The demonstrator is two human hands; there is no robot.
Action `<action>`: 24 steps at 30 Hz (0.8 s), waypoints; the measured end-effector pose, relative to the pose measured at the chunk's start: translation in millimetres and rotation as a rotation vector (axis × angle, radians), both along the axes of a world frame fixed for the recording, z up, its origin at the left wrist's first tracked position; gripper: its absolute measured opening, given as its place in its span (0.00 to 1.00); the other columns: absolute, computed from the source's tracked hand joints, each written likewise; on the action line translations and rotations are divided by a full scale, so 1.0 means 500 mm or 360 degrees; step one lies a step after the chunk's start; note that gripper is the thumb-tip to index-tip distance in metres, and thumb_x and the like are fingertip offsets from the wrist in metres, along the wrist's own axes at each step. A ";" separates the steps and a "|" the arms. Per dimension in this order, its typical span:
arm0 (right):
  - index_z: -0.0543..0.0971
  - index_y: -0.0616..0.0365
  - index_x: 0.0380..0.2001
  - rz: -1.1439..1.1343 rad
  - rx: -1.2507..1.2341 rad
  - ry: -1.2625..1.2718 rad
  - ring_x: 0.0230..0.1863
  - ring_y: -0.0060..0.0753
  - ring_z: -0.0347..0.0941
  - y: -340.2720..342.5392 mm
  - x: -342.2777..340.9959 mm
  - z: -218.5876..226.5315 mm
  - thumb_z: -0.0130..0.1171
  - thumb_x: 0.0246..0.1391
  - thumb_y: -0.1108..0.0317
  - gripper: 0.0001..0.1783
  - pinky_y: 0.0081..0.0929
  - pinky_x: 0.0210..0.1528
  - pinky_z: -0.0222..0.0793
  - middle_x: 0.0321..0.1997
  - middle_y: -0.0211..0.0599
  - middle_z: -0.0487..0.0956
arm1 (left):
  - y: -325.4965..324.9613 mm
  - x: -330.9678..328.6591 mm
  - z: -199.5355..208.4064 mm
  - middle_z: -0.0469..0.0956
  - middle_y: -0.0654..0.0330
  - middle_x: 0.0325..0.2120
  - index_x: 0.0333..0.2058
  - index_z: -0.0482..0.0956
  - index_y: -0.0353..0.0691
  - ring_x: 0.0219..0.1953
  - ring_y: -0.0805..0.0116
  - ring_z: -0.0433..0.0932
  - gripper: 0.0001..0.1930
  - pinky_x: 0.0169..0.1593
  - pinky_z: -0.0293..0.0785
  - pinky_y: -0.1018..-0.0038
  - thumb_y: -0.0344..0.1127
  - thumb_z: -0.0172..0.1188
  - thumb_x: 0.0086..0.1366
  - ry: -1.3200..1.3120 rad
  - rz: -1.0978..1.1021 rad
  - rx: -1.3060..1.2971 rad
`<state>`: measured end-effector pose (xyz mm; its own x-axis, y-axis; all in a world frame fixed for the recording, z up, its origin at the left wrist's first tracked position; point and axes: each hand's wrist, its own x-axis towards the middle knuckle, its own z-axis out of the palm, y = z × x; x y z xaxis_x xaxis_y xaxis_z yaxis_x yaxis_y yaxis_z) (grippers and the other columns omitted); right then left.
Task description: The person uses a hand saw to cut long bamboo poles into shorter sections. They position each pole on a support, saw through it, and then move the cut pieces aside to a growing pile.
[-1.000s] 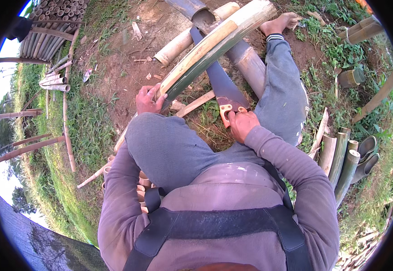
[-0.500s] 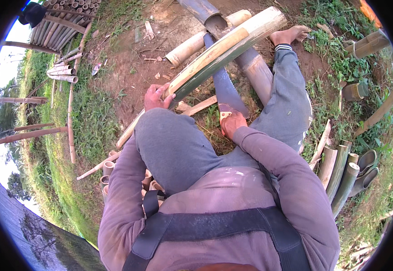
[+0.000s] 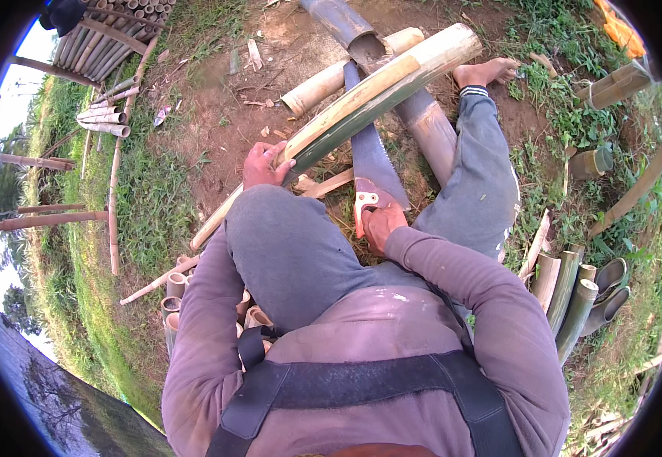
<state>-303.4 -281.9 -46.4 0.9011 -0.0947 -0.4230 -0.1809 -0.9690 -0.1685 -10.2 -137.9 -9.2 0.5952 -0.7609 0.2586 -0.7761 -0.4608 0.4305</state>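
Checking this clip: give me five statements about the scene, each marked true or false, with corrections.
1. The right hand grips a saw by its handle. True.
2. The left hand holds the far end of the thick bamboo piece. False: it holds the near end.
3. The bamboo piece hides part of the saw's blade. True.
4. The person wears a boot. False: the visible foot is bare.
5. Cut bamboo lengths are at the picture's right. True.

Cannot read any text, label, brand, number or sign here. Can make out only pale marks (image 3: 516, 186) along the outer edge of the right trouser leg (image 3: 479, 164), too small and too steeply turned to decipher.
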 end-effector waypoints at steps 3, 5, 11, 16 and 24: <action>0.82 0.57 0.39 0.0034 -0.0004 -0.0250 0.37 0.46 0.86 -0.001 -0.031 0.108 0.66 0.51 0.57 0.17 0.47 0.50 0.70 0.32 0.41 0.87 | -0.002 -0.011 0.006 0.82 0.56 0.40 0.54 0.89 0.46 0.45 0.55 0.83 0.26 0.50 0.80 0.60 0.37 0.82 0.55 0.0049 -0.0007 -0.0003; 0.81 0.57 0.37 0.0058 0.0043 -0.0288 0.36 0.47 0.84 -0.019 -0.061 0.161 0.69 0.46 0.55 0.20 0.46 0.49 0.69 0.31 0.42 0.85 | -0.007 -0.009 0.012 0.82 0.56 0.40 0.54 0.89 0.46 0.44 0.55 0.83 0.26 0.50 0.80 0.60 0.37 0.82 0.55 0.0042 -0.0015 0.0002; 0.82 0.59 0.36 -0.0281 0.0340 -0.0782 0.43 0.43 0.80 -0.098 -0.254 0.363 0.70 0.42 0.63 0.17 0.47 0.46 0.70 0.35 0.44 0.83 | 0.005 0.009 -0.014 0.80 0.55 0.39 0.53 0.89 0.45 0.43 0.54 0.82 0.27 0.48 0.80 0.60 0.38 0.82 0.53 0.0006 -0.0082 -0.0065; 0.83 0.65 0.38 -0.1073 0.1076 -0.0966 0.26 0.38 0.76 -0.224 -0.415 0.532 0.62 0.45 0.80 0.13 0.35 0.32 0.70 0.29 0.42 0.80 | 0.020 0.003 -0.011 0.80 0.55 0.39 0.53 0.88 0.44 0.42 0.53 0.82 0.27 0.47 0.79 0.60 0.38 0.82 0.53 -0.0021 -0.0070 -0.0032; 0.78 0.71 0.59 -0.1519 0.1142 -0.1756 0.49 0.28 0.81 -0.260 -0.416 0.421 0.68 0.64 0.73 0.22 0.28 0.55 0.77 0.48 0.38 0.83 | -0.002 -0.009 0.014 0.80 0.54 0.42 0.56 0.86 0.44 0.45 0.53 0.83 0.27 0.49 0.80 0.60 0.37 0.81 0.57 -0.0011 -0.0074 0.0127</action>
<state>-511.3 -411.7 164.1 0.5123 -0.8452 0.1522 -0.1288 -0.2509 -0.9594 -14.4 -138.8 -2.3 0.5573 -0.8059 0.1999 -0.8002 -0.4570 0.3883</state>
